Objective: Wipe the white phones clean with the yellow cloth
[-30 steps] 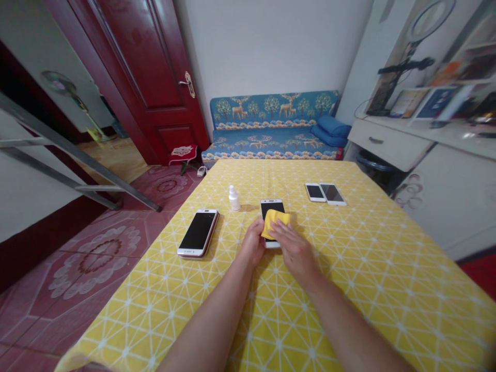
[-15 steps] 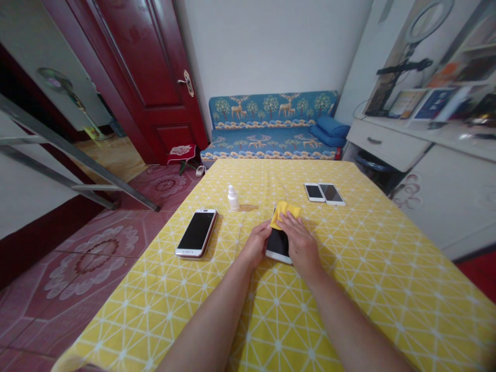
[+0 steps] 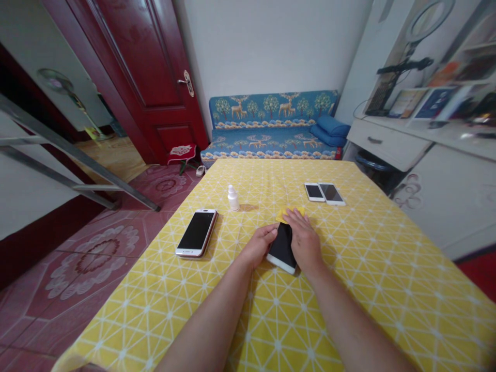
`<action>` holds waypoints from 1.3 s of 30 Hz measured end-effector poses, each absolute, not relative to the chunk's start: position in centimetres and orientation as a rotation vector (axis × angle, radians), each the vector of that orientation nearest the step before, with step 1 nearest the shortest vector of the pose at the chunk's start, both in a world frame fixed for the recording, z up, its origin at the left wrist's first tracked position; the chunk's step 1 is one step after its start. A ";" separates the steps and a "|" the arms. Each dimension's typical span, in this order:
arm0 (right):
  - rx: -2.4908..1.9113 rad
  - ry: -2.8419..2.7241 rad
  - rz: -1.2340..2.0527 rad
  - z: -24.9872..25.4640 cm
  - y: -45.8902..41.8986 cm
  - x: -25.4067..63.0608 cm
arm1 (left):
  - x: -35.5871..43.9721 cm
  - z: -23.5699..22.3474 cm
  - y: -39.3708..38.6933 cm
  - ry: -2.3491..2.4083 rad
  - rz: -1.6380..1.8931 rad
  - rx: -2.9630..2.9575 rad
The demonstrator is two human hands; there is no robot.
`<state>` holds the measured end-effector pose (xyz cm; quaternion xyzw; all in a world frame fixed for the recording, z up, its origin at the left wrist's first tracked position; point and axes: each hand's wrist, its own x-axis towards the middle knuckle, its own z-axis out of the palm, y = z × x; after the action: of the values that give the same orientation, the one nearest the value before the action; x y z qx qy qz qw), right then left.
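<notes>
So the left hand (image 3: 257, 247) and right hand (image 3: 304, 243) were close together around the middle of the bench (image 3: 370, 289), one on each side of a white smartphone (image 3: 282, 249) and both touching it. The left hand's fingers (image 3: 271, 233) sat against the phone's left edge, while the right hand lay over its right edge, with its fingers (image 3: 299, 219) pointing toward the far side of the bench. The phone was lying screen up and a bit slanted on the bench's yellow, white-lined cover, with its black glass showing. A yellow cleaning cloth (image 3: 289, 213) sat just past its far end, mostly hidden under those right fingers.

A little farther out, a small white dropper bottle (image 3: 233, 198) stood upright, well left of the hands. Nearer on that side, a rose-gold-trimmed smartphone (image 3: 197, 233) lay screen up. Over at the far right, two white smartphones (image 3: 323, 193) lay side by side, basically touching.

Past the bench was a blue deer-print sofa (image 3: 271, 129) with blue cushions (image 3: 329, 130) at its right end. A dark red door (image 3: 143, 77) stood open on the left, above pink patterned floor tiles (image 3: 89, 258), and a white drawer unit (image 3: 387, 145) ran along the right.
</notes>
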<state>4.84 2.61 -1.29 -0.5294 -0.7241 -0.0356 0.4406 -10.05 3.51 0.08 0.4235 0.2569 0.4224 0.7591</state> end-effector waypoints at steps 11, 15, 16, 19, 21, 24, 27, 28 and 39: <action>-1.137 -1.966 0.043 0.0 0.6 3.3 | -9.9 -0.4 4.3 0.666 1.129 0.730; -1.068 -2.011 0.058 0.4 0.0 2.9 | -9.9 -0.3 4.3 0.664 1.232 0.643; -1.054 -2.013 0.053 0.5 -0.1 2.9 | -10.0 -0.3 4.3 0.656 1.238 0.639; -1.032 -1.989 0.040 0.4 0.1 3.1 | -9.9 -0.2 4.3 0.633 1.249 0.643; -1.036 -1.961 0.047 0.3 0.4 3.1 | -9.7 -0.2 4.4 0.647 1.261 0.639; -1.069 -1.923 0.084 -0.1 0.9 3.2 | -9.3 -0.1 5.1 0.729 1.244 0.626; -1.119 -1.890 0.133 -0.7 1.4 3.4 | -8.8 -0.1 6.2 0.796 1.203 0.638; -1.134 -1.883 0.146 -0.9 1.5 3.5 | -8.6 -0.2 6.6 0.807 1.193 0.650; -1.157 -1.883 0.192 -2.0 2.4 3.9 | -8.2 -0.8 8.3 0.775 1.178 0.840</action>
<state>3.89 2.38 -1.99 -0.4669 -0.7599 0.0773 0.4456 -8.24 8.31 -0.80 0.3743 0.3456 0.5253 0.6816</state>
